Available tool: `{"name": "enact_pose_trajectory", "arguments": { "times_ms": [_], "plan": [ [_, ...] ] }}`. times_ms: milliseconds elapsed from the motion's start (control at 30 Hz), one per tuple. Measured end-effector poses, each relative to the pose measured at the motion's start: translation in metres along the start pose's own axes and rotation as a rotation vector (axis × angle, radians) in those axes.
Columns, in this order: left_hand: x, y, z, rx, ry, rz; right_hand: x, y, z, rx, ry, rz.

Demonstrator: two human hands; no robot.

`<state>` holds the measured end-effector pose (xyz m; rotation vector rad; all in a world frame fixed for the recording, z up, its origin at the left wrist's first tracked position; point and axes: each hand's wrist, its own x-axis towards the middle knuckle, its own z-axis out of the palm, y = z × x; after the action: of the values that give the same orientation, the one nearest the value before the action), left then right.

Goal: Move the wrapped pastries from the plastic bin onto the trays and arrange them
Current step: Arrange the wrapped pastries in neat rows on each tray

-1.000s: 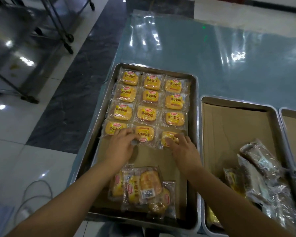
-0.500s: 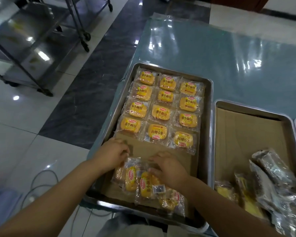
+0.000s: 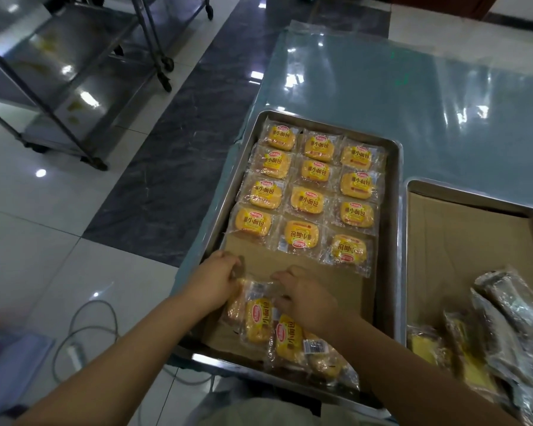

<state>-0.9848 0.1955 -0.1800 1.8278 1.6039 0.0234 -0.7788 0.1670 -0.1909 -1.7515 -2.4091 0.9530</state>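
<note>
At tray's (image 3: 396, 241) near end, loose pastries (image 3: 259, 322); left hand (image 3: 216, 281), right hand (image 3: 303, 298) grip them.

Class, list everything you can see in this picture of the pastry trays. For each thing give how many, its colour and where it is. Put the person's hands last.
arranged pastries: twelve, yellow in clear wrappers, four rows of three, far end of left tray
loose pastries: a few, count unclear, yellow, piled at that tray's near end
left tray: one, silver, on table
right tray: one, silver, beside it
cardboard liners: two, brown, one per tray
silvery packets: several, near end of right tray
table: one, glossy blue-green
rack: one, grey metal, floor, far left
cable: one, white, floor
left hand: grips a wrapper in the pile
right hand: on the pile, grip hidden
</note>
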Motion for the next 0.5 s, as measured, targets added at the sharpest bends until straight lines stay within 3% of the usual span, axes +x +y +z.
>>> {"name": "enact_pose_trajectory", "arguments": {
  "times_ms": [233,300,400,500],
  "plan": [
    [-0.004,0.003,-0.002,-0.316,-0.007,-0.087,0.002,-0.003,0.003,0.351,-0.02,0.191],
    [-0.005,0.009,-0.008,-0.468,0.103,-0.11,-0.003,0.001,-0.003,0.471,-0.014,0.237],
    [-0.01,0.017,-0.019,-0.576,0.4,-0.01,-0.011,0.01,-0.011,0.612,0.087,0.384],
    [-0.012,0.017,-0.023,-0.328,0.532,0.209,-0.02,0.02,-0.016,0.648,0.152,0.536]
  ]
}}
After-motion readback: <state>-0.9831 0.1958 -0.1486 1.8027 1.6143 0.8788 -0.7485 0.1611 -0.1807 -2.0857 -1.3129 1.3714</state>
